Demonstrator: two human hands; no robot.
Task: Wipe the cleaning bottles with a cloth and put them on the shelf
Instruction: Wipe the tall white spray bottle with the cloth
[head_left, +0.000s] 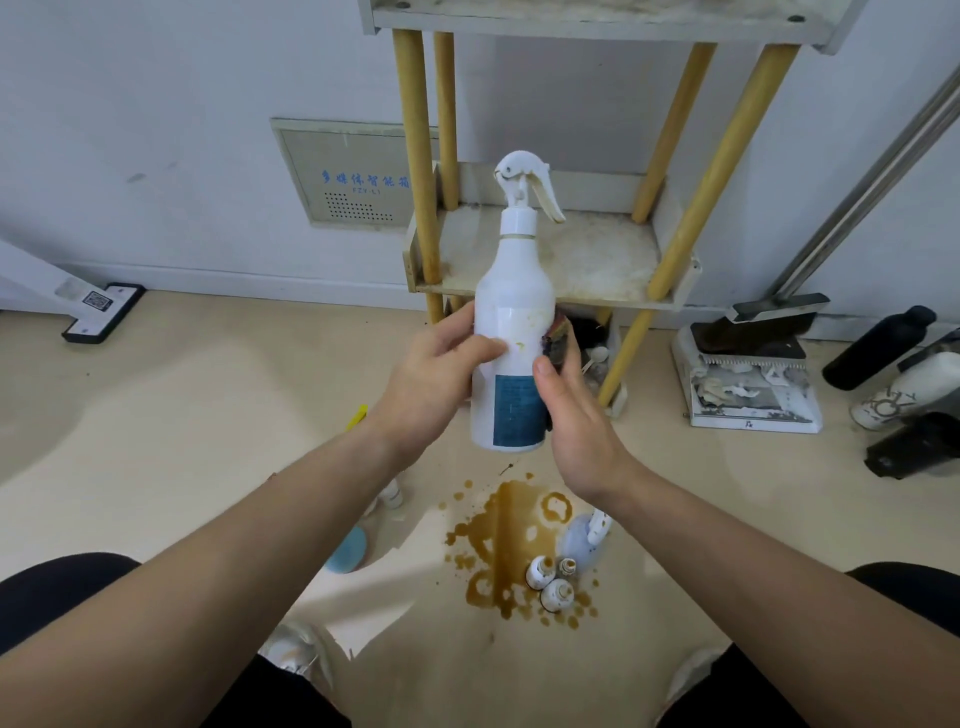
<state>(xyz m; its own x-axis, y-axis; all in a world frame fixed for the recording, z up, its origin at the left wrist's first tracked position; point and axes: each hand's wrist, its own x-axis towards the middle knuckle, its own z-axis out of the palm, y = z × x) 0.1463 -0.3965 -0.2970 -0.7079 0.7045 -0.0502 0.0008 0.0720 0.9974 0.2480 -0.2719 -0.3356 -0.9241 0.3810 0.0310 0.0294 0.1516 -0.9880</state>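
Head view, beige floor (208, 415), brown spill (509, 525), white wall (156, 104), shelf (597, 260)

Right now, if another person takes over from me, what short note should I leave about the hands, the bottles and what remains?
Left hand grips the white spray bottle upright before the shelf. Right hand holds a dark cloth against its right side. Yellowish stains show on the label: wiping unfinished. No bottle on the shelf's middle board. Left to do: finish, shelve it, then three small bottles and pale spray bottle by the brown spill, dark bottles at right.
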